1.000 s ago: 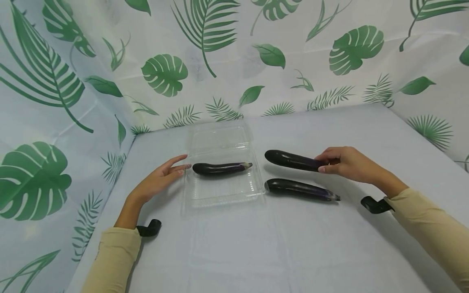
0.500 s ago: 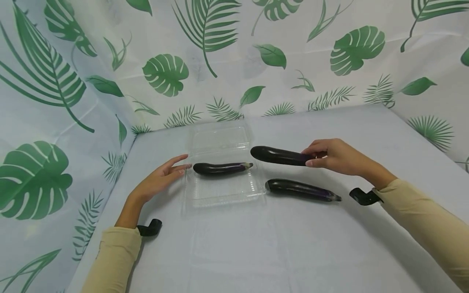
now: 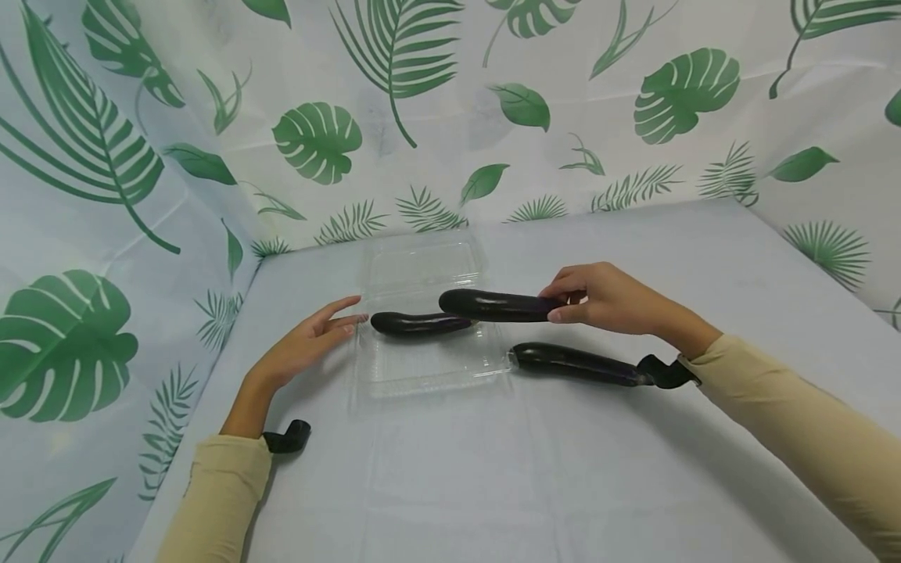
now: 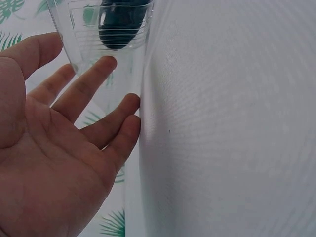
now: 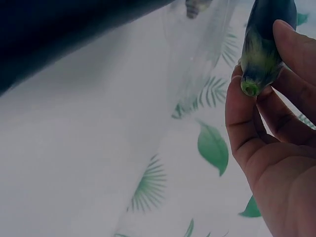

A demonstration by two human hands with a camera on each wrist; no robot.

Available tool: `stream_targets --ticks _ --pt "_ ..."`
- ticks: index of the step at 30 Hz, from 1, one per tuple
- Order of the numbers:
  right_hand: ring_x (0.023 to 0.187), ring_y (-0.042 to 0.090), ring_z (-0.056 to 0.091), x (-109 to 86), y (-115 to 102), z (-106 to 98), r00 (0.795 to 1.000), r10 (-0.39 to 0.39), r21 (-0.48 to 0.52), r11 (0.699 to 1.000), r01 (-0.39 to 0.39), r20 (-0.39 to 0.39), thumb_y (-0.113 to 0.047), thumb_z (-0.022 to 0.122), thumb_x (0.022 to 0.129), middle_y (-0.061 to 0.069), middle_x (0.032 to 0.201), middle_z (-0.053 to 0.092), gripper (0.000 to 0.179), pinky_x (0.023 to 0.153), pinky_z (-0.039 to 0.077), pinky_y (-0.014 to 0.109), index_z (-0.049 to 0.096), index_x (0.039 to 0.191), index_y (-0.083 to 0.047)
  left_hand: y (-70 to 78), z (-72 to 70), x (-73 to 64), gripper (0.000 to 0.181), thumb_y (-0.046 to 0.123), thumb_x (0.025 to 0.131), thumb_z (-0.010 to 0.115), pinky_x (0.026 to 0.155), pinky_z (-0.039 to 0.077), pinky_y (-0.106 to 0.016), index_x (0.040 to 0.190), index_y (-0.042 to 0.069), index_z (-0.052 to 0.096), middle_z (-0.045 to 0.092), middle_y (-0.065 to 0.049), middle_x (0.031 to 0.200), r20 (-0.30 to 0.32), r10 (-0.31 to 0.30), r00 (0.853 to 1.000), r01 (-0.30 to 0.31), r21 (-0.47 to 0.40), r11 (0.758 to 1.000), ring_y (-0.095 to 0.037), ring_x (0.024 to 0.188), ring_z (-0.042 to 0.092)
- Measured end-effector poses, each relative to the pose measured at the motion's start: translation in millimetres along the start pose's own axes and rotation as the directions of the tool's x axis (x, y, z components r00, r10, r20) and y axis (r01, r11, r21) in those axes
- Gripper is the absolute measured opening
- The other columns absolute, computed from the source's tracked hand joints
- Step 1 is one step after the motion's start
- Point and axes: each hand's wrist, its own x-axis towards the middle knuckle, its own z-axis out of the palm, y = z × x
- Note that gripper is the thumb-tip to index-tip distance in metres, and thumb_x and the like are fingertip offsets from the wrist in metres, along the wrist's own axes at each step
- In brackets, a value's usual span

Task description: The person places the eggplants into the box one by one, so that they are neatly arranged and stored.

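Observation:
My right hand pinches a dark purple eggplant by its stem end, held up over the right side of a clear plastic container. The green stem end shows between thumb and fingers in the right wrist view. Inside the container lies another eggplant, its stem partly hidden by the held one. My left hand has its fingers spread and touches the container's left edge. In the left wrist view, the lying eggplant's rounded end shows through the clear wall.
A third eggplant lies on the white tablecloth right of the container, its stem end beside the right wrist camera. The container's lid lies folded back. A leaf-print curtain stands behind and at the sides.
My right hand has carried its eggplant leftward, from beside the container to over its right side. The left hand and the other two eggplants have stayed in place.

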Motion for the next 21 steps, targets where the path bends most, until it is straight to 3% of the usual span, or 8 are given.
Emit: stream_targets --ticks 11,21 --pt "0.087 0.015 0.063 29.3 -32 22 0.994 -0.09 0.071 0.994 0.086 0.055 -0.008 0.08 0.097 -0.003 0.101 0.071 0.022 0.073 0.052 0.032 0.081 0.118 -0.003 -1.1 -1.6 0.8 0.059 0.02 0.116 0.051 0.125 0.021 -0.061 0.17 0.012 0.03 0.047 -0.017 0.163 0.004 0.01 1.0 -0.01 -0.006 1.0 -0.037 0.154 0.038" --pt "0.083 0.014 0.063 54.5 -44 45 0.984 -0.152 0.078 0.986 0.146 0.089 -0.004 0.081 0.094 0.002 0.099 0.072 0.022 0.073 0.054 0.033 0.081 0.115 0.002 -0.2 -0.5 0.3 0.059 0.022 0.116 0.053 0.125 0.022 -0.061 0.17 0.012 0.031 0.048 -0.018 0.163 -0.002 0.002 1.0 -0.002 0.001 1.0 -0.038 0.153 0.039"
